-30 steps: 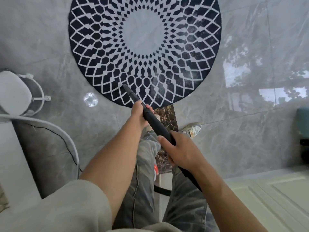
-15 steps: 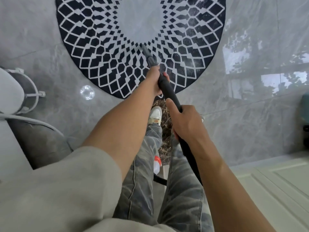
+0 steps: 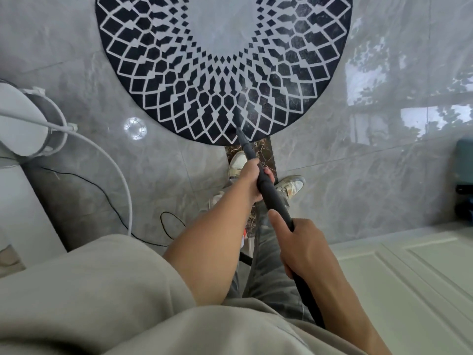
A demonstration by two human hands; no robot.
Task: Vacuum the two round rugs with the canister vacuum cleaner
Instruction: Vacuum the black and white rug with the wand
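A round black rug [image 3: 179,80] with a white diamond pattern and pale centre lies on the grey floor ahead of me. The black vacuum wand [image 3: 266,185] slants from lower right up to the rug's near edge, its narrow tip resting on the pattern. My left hand [image 3: 252,181] grips the wand further forward. My right hand [image 3: 304,247] holds it lower down, forefinger stretched along the tube. The canister and any second rug are out of view.
A white round stool or stand [image 3: 23,121] with a white hose [image 3: 112,170] sits at the left, and a thin black cable [image 3: 107,201] trails on the floor. My two shoes [image 3: 291,187] stand just short of the rug. A pale panelled door [image 3: 399,283] lies at lower right; a dark object [image 3: 464,175] at the right edge.
The wand tip has been drawn back from the rug's inner pattern to its near edge, and both hands have come back toward my body.
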